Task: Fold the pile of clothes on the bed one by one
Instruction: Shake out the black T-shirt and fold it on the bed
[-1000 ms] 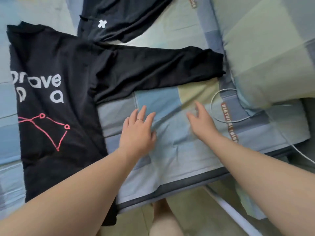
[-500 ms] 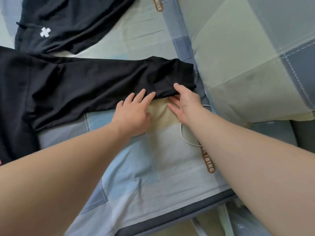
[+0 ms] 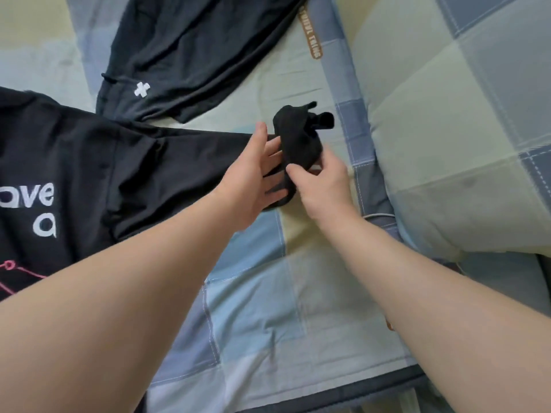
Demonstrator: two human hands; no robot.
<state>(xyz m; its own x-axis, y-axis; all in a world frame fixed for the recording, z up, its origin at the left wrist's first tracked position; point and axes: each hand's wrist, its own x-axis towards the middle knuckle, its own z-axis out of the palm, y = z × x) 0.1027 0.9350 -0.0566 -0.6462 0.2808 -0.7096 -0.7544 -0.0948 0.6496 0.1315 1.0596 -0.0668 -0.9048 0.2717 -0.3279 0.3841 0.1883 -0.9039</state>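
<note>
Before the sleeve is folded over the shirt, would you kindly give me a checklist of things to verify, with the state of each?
1. Right hand grips the sleeve end: ok, fingers pinch the bunched cloth.
2. Left hand supports the sleeve: ok, straight fingers touch it.
3. Sleeve end smooth: not ok, it is crumpled and lifted off the bed.
4. Shirt body lies flat, print up: ok where visible; part is out of frame.
5. Dark garment clear of the shirt: cannot tell, their edges meet near the shoulder.
6. White cable clear of the sleeve: ok, it lies apart.
</note>
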